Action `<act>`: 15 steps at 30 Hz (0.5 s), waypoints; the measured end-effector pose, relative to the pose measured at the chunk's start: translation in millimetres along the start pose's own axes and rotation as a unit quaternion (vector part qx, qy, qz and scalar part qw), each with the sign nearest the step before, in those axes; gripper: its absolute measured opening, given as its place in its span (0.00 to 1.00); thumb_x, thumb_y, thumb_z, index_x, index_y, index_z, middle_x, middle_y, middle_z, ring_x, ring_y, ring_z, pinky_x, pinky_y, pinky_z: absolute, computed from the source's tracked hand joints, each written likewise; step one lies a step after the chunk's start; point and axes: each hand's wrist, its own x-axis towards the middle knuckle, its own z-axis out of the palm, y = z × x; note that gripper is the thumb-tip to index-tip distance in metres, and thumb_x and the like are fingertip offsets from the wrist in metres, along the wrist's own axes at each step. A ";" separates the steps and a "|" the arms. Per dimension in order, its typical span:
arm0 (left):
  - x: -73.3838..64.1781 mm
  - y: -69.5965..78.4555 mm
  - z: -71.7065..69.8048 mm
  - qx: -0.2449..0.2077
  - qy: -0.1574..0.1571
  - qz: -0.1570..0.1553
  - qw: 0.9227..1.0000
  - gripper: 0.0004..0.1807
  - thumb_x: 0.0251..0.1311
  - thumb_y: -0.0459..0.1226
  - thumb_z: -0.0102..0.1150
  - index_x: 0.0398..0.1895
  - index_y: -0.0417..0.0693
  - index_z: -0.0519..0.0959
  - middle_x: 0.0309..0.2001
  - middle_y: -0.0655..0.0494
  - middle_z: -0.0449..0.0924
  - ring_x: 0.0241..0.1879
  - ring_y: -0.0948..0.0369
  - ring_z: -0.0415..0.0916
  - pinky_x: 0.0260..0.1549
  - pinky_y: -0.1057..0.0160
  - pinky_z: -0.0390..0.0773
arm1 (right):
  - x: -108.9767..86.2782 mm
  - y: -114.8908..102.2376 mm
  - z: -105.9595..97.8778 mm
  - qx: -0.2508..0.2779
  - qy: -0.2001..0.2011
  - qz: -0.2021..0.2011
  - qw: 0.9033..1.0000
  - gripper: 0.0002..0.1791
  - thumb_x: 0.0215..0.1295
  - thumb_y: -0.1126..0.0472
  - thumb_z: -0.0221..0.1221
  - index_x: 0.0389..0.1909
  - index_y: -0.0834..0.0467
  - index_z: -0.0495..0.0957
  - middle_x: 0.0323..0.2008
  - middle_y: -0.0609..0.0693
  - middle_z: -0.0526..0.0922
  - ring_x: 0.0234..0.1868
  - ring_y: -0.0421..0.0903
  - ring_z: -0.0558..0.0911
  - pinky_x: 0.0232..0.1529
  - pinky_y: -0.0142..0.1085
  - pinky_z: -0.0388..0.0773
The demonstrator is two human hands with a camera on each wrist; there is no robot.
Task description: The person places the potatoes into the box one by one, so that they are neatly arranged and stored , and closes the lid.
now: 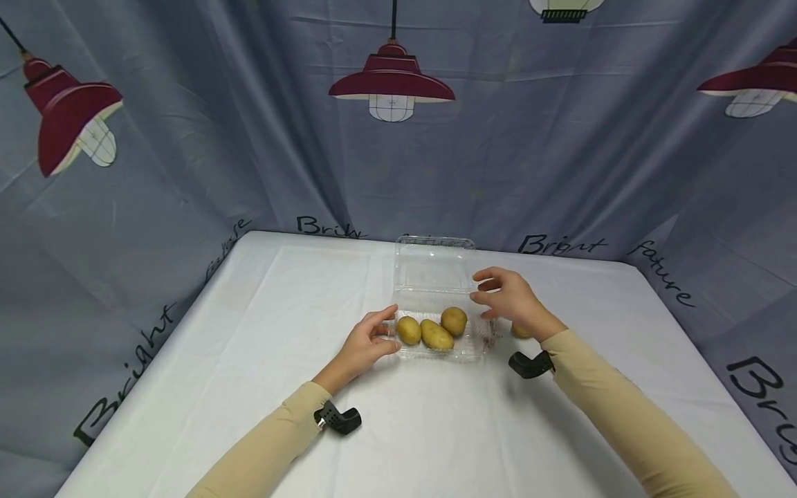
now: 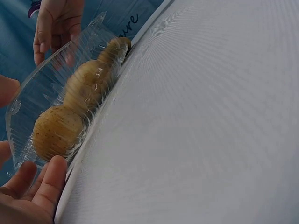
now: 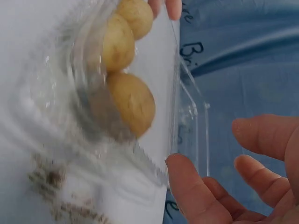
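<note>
A clear plastic clamshell container (image 1: 461, 351) lies on the table, its lid (image 1: 432, 266) folded back toward the far edge. Three potatoes rest in its base: a round one (image 1: 409, 330) at the left, a longer one (image 1: 437, 335) in the middle and another round one (image 1: 454, 321) at the right. At the container's left end is my left hand (image 1: 369, 339), thumb and fingers spread, fingertips right at the wall. My right hand (image 1: 507, 297) hovers over the right end, fingers loosely bent with nothing between them. Another potato (image 1: 520, 331), partly hidden by the right wrist, sits outside the container.
White cloth covers the table (image 1: 299, 304). A patch of brownish specks (image 1: 490, 336) shows by the container's right end. Blue-grey curtains (image 1: 498, 159) printed with lamps and lettering hang behind and at the sides. Each wrist carries a black camera mount (image 1: 339, 418).
</note>
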 end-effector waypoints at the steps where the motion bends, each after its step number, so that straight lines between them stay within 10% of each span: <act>1: 0.0 0.1 -0.1 0.001 0.001 -0.001 1.000 0.42 0.54 0.28 0.62 0.76 0.35 0.62 0.67 0.31 0.67 0.57 0.41 0.74 0.45 0.77 0.77 | -0.1 1.6 -2.7 -0.001 0.002 0.001 1.000 0.27 0.70 0.61 0.61 0.68 0.62 0.69 0.65 0.70 0.72 0.54 0.66 0.84 0.48 0.50 0.87; 15: 0.3 0.1 0.0 0.003 0.001 -0.009 1.000 0.42 0.54 0.28 0.63 0.76 0.37 0.63 0.67 0.33 0.67 0.59 0.40 0.73 0.44 0.76 0.77 | -6.9 21.9 -42.9 -0.017 0.061 0.027 0.998 0.30 0.70 0.60 0.61 0.70 0.65 0.66 0.68 0.72 0.68 0.55 0.65 0.83 0.44 0.44 0.88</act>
